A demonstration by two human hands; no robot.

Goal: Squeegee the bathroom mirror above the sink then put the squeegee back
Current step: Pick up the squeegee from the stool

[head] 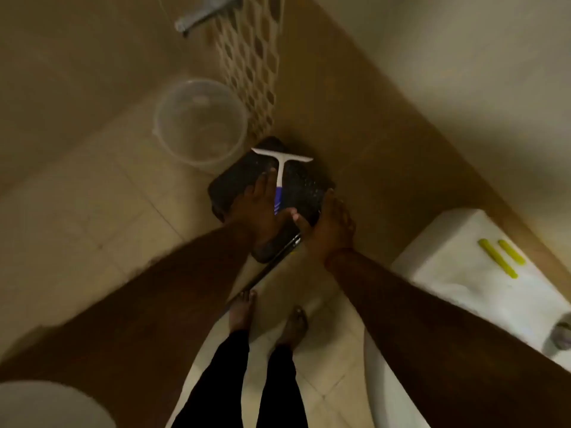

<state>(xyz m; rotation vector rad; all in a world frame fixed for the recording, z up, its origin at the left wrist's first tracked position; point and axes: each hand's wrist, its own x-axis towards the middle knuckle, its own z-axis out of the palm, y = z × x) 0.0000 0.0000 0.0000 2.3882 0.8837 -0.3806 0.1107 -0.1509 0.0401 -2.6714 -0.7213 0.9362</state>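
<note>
I see the squeegee (279, 177) lying flat on the dark stool (234, 183) in the wall corner, its white blade along the stool's far edge and its handle running back toward me, so the long axis points away from me and the blue grip end is nearest. My left hand (258, 205) lies just left of the handle, fingers spread and not closed on it, touching or nearly so; I can't tell which. My right hand (330, 223) is open over the stool's right edge, so I judge the left hand nearer.
</note>
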